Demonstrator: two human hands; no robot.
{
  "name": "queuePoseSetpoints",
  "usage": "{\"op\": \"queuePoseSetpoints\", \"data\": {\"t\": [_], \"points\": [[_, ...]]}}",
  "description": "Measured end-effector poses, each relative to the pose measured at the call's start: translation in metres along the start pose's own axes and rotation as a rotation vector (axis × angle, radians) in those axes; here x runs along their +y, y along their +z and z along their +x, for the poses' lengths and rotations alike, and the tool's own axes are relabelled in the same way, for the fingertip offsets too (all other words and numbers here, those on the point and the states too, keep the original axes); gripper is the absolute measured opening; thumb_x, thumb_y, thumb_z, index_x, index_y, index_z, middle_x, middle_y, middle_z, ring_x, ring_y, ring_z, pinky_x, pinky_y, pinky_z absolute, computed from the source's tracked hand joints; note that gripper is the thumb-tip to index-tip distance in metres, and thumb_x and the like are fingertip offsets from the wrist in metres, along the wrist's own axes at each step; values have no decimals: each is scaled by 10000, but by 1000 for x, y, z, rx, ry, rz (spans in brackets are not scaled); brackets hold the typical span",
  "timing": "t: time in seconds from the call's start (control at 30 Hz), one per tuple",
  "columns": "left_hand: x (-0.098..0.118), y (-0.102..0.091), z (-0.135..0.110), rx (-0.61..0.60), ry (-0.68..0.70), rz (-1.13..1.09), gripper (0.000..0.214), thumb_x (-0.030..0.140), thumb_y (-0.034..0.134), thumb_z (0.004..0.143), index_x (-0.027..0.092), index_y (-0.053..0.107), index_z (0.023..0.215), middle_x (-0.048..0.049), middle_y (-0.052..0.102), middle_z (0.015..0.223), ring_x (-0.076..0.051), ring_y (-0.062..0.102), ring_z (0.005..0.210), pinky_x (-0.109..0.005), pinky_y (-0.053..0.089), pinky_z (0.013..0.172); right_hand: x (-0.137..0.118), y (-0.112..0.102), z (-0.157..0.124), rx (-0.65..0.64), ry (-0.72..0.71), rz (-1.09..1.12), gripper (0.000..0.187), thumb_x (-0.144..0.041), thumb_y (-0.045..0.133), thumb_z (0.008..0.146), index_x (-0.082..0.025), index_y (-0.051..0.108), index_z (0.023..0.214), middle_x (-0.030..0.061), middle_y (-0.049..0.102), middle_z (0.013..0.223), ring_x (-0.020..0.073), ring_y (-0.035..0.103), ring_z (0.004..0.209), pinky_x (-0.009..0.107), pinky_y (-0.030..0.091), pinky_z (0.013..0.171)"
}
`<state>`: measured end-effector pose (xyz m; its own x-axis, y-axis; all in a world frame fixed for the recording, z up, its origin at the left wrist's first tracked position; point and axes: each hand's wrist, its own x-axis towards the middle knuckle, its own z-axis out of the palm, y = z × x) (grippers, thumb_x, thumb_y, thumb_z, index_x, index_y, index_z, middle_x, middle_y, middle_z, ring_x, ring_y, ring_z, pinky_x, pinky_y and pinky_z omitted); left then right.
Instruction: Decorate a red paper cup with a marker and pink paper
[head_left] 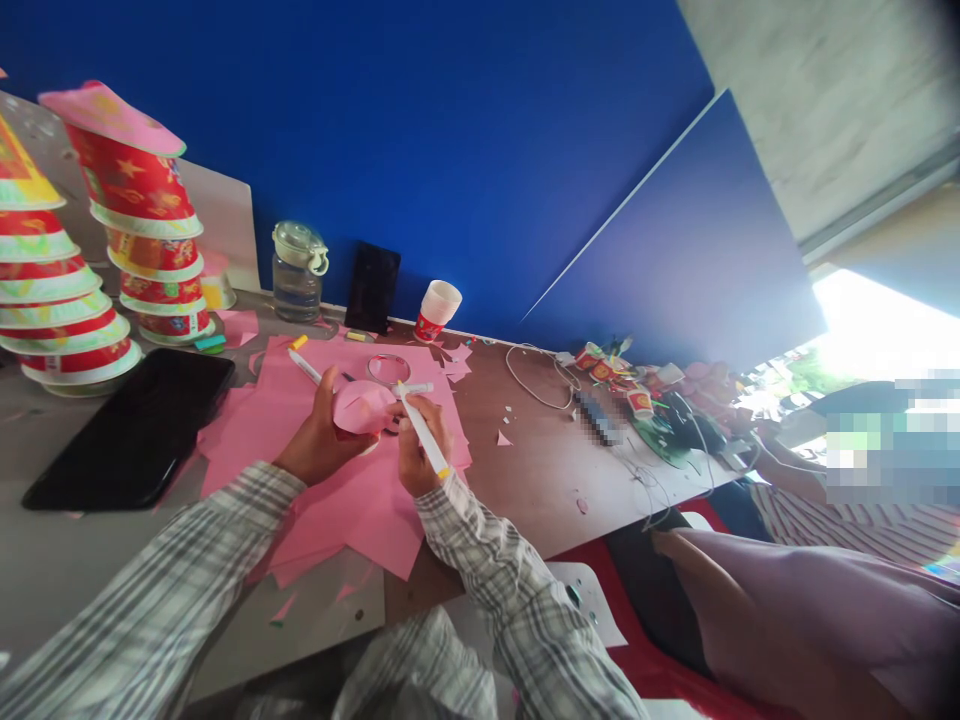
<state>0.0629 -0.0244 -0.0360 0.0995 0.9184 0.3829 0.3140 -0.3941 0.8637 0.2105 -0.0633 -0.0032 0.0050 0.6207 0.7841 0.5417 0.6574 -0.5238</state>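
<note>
My left hand (319, 440) is closed around a round pink paper piece (361, 407), thumb up along its left side. A strip of red shows under the piece, but I cannot tell what it belongs to. In my right hand (421, 445) is a white marker (425, 432) with a yellow end, slanting with its upper tip close to the pink piece's right edge. Both hands are above a pile of pink paper sheets (322, 530). Another white marker with a yellow end (304, 358) lies on the sheets, near a roll of clear tape (388, 368).
Stacked red paper cups (154, 185) stand at the left beside a black tablet-like slab (135, 430). A glass jar (298, 275), a dark phone (373, 288) and a white-and-red cup (436, 308) line the blue partition (450, 150). Another person's arm (787, 590) is at right.
</note>
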Motion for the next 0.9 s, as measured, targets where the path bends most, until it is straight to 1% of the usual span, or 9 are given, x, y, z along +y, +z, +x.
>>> {"op": "queuePoseSetpoints", "data": {"t": [0.1, 0.23, 0.37, 0.47, 0.63, 0.8, 0.9], "points": [[1, 0, 0, 2, -30, -52, 1039, 213, 694, 448, 109, 120, 1308, -207, 356, 1235, -341, 382, 1110, -472, 372, 846, 0, 0, 1, -25, -38, -60, 259, -175, 480, 840, -194, 492, 1098, 51, 725, 872, 190, 696, 807, 381, 523, 793], [2, -1, 0, -5, -48, -63, 1039, 226, 693, 445, 114, 125, 1307, -206, 347, 1249, -338, 370, 1119, -465, 365, 855, -1, 0, 2, -60, -20, -112, 225, -181, 486, 835, -188, 502, 1059, 28, 733, 800, 187, 699, 758, 379, 508, 793], [0, 0, 0, -6, -72, -46, 1057, 255, 695, 446, 113, 111, 1316, -213, 304, 1294, -341, 352, 1137, -463, 361, 861, 1, 1, 2, -12, -5, -91, 259, -178, 469, 841, -202, 477, 1099, 39, 725, 846, 191, 701, 768, 388, 524, 786], [-1, 0, 0, -11, -71, -46, 1066, 282, 698, 448, 125, 103, 1319, -199, 324, 1283, -333, 380, 1117, -461, 371, 851, 5, 2, 2, -8, 13, -81, 282, -177, 469, 841, -207, 465, 1122, 52, 718, 898, 201, 704, 821, 398, 531, 796], [1, -1, 0, -6, -102, -28, 1054, 309, 694, 434, 127, 133, 1307, -192, 375, 1235, -327, 426, 1067, -465, 389, 822, 8, 3, 1, -33, 69, -63, 268, -168, 483, 840, -208, 478, 1105, 40, 721, 871, 206, 703, 840, 408, 534, 828], [4, -1, 1, -9, -72, -52, 1029, 323, 694, 430, 131, 162, 1289, -179, 405, 1203, -312, 456, 1036, -450, 404, 806, 10, 5, 1, 23, 178, 17, 259, -176, 450, 858, -194, 480, 1114, 71, 697, 968, 209, 677, 959, 389, 541, 859], [3, 0, 1, -3, -79, -46, 1044, 335, 696, 427, 121, 154, 1293, -188, 405, 1198, -315, 465, 1021, -452, 413, 789, 11, 6, 2, -27, 196, 25, 229, -182, 465, 856, -174, 499, 1082, 68, 711, 919, 201, 685, 917, 377, 538, 861]]}}
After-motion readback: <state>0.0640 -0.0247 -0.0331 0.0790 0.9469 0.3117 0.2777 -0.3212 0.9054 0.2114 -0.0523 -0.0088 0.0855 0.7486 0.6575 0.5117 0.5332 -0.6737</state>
